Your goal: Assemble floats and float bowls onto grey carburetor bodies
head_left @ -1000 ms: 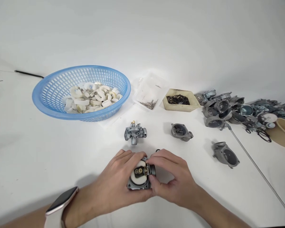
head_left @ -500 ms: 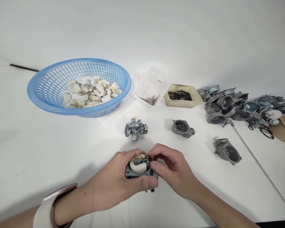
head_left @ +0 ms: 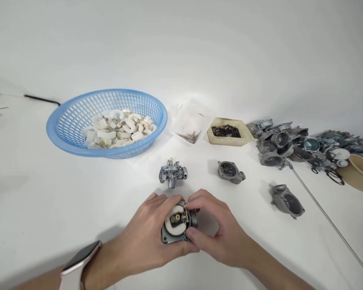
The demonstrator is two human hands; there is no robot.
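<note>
My left hand [head_left: 145,237] is wrapped round a grey metal carburetor body [head_left: 177,223] just above the white table, its open side facing up. A white plastic float [head_left: 173,217] with brass parts sits in that opening. My right hand [head_left: 213,229] is closed on the body's right side, fingertips pinching at the float's edge. A pale watch [head_left: 78,259] is on my left wrist. Just beyond my hands stands a second carburetor body [head_left: 173,173], upright on the table.
A blue basket [head_left: 107,123] of white floats sits at the back left. A clear bag of small pins [head_left: 191,123] and a beige tray of black O-rings [head_left: 228,132] lie behind. Two grey bowl covers [head_left: 230,171] [head_left: 287,200], a heap of metal parts [head_left: 299,145], a thin rod [head_left: 326,217] and a brown bowl [head_left: 359,173] lie right.
The carburetor body has been tilted back so its open side faces up more squarely. My right fingers have closed in on the float's edge. The view shifted slightly.
</note>
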